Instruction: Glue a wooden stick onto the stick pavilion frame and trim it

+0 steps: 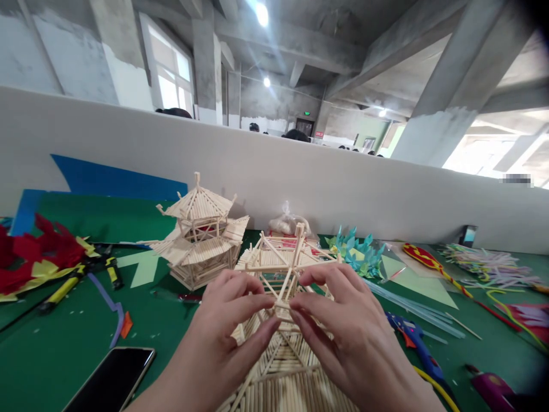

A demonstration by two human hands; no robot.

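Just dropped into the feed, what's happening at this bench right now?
A person is working on a stick-built roof frame on the green table. The left hand and right hand pinch thin sticks near its middle. A finished stick pagoda model stands just behind to the left. A phone lies at lower left, a blue glue gun to the right, and red and yellow paper at far left.

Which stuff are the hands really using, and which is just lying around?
In use:
left hand
right hand
unfinished stick model, pinched by both hands

Just lying about:
finished stick pagoda
phone
blue glue gun
teal paper flower
red and yellow paper
plastic bag
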